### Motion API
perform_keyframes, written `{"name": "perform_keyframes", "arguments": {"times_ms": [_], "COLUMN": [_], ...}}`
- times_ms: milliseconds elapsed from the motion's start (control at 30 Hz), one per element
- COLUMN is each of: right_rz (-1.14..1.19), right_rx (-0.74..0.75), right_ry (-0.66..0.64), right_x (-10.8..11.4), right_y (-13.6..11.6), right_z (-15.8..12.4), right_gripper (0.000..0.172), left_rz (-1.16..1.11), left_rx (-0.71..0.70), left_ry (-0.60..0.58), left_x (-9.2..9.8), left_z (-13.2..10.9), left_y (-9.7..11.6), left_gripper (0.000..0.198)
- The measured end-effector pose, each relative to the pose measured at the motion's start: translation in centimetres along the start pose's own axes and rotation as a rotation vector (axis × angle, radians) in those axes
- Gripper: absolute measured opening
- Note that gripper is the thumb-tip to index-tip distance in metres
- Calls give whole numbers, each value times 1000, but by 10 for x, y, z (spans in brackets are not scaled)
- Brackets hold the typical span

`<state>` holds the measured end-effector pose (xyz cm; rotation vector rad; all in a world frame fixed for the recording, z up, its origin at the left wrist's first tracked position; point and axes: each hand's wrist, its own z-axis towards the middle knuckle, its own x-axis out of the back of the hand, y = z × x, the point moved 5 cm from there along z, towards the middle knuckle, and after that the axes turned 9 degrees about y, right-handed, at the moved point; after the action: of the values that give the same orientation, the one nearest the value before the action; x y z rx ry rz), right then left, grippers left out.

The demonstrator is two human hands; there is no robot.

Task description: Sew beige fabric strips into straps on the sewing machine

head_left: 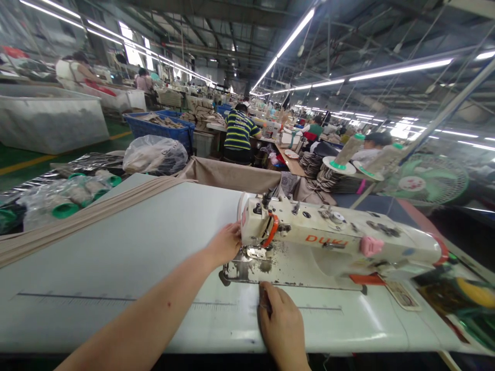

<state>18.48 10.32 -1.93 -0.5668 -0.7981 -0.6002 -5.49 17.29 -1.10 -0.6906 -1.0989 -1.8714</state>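
Note:
My left hand [225, 243] reaches to the needle end of a white sewing machine [301, 226], touching or very near its left side. The fingers there are bent together, their tips partly hidden by the machine head; what they hold, if anything, is unclear. Just in front of the machine's bed plate [294, 270], my right hand [283, 320] rests over the table, its fingers curled and thumb drawn in. Anything inside that grip is too small or hidden to name. The presser foot area [256, 252] lies between both hands, with no cloth visible under it.
The pale table [162, 232] carries a printed ruler line. Long beige fabric strips [116, 211] lie across its left side. Bagged thread cones [77, 198] sit beyond the left edge, a fan [425, 180] stands right, and a co-worker in a striped shirt [240, 131] sits ahead.

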Motion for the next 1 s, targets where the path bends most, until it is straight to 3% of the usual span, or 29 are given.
{"name": "perform_keyframes", "arguments": {"times_ms": [433,733,1000], "right_rz": [-6,-7,8], "right_rx": [11,-14,-24], "right_ry": [32,7,15], "right_x": [5,4,4], "right_y": [-7,-6,-7], "right_z": [4,4,3], "right_gripper": [43,42,41], "left_rz": [19,-85,-49], "left_rx": [29,244,361], "left_ry": [-51,-90,-75], "left_x": [28,29,29], "left_z": [-9,-38,-47], "left_y": [0,15,36], "left_gripper": [17,9,10]}}
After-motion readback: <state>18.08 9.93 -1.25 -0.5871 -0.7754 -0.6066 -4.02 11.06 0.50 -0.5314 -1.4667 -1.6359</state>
